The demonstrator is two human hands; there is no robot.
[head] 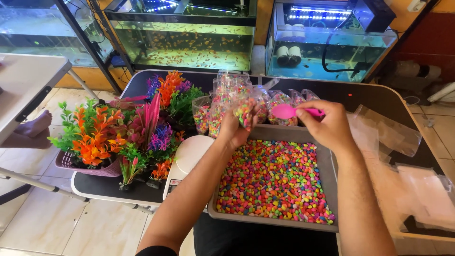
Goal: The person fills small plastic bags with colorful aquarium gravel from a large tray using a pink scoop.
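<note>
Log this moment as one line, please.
left hand: holds small clear bag of gravel | right hand: holds pink scoop at bag | below: grey tray of coloured gravel

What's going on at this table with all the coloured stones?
A person is bagging coloured gravel. The left hand holds a small clear bag partly filled with pebbles, while the right hand tips a pink scoop toward its mouth. Below them sits a grey tray full of multicoloured pebbles. Filled bags are stacked behind it, empty bags lie to the right, and a white scale and plastic aquarium plants stand on the left.
</note>
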